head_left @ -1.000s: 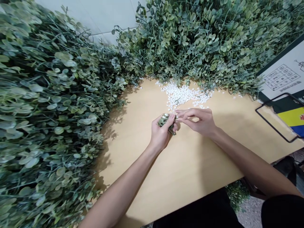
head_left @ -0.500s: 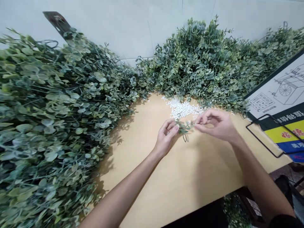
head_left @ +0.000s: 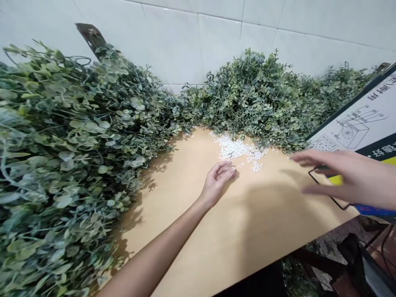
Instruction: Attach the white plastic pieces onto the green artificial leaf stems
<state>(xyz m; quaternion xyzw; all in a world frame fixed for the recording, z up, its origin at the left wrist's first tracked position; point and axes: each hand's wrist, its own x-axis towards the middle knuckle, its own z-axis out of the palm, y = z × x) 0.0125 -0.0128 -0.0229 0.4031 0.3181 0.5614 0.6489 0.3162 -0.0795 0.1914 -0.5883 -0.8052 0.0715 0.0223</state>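
My left hand [head_left: 218,180] rests on the tan table [head_left: 247,235] with its fingers loosely curled and nothing in them, just short of a small heap of white pellets [head_left: 236,148]. Out to the right, my right hand [head_left: 346,175] hovers above the table's right end with its fingers stretched out; it is smeared by motion and nothing shows in it. The small green sprig is no longer in view.
Heaps of artificial green foliage cover the left side [head_left: 71,156] and the back [head_left: 262,99] of the table, against a white tiled wall. A printed sign board [head_left: 355,128] and a black wire frame [head_left: 321,190] stand at the right edge. Dark items lie on the floor below.
Both hands held a green sprig between them; now neither does. My right hand has swung out to the right and opened. My left hand has settled on the table.
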